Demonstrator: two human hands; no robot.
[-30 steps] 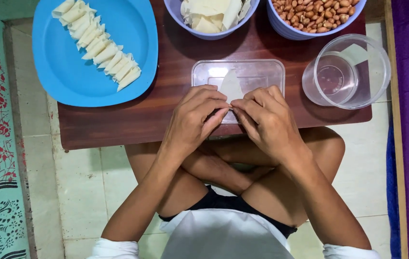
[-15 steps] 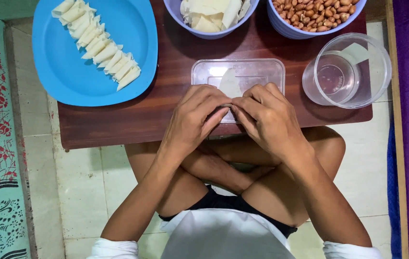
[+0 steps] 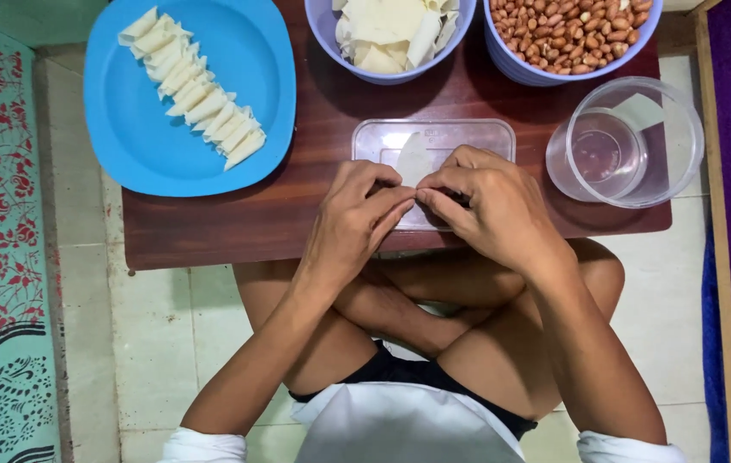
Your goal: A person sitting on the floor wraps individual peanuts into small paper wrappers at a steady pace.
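I see left hand and right hand pinching a pale wrapper together; likely tears if squeezed, clear tray at 12 o'clock.

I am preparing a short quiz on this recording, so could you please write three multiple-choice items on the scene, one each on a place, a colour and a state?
1. Where does the row of folded pastry pieces lie?
A. On the blue plate
B. In the clear round container
C. On the floor tiles

2. What colour is the bowl of peanuts?
A. Red
B. Lilac
C. Green

3. What are the two hands doing?
A. Resting on the knees
B. Lifting the blue plate
C. Pinching a pale wrapper together over the clear rectangular tray

Answers: 1 A, the pieces run in a line across the plate. 2 B, its rim and wall are pale purple. 3 C, the fingertips of the left hand and the right hand meet at the wrapper above the tray.
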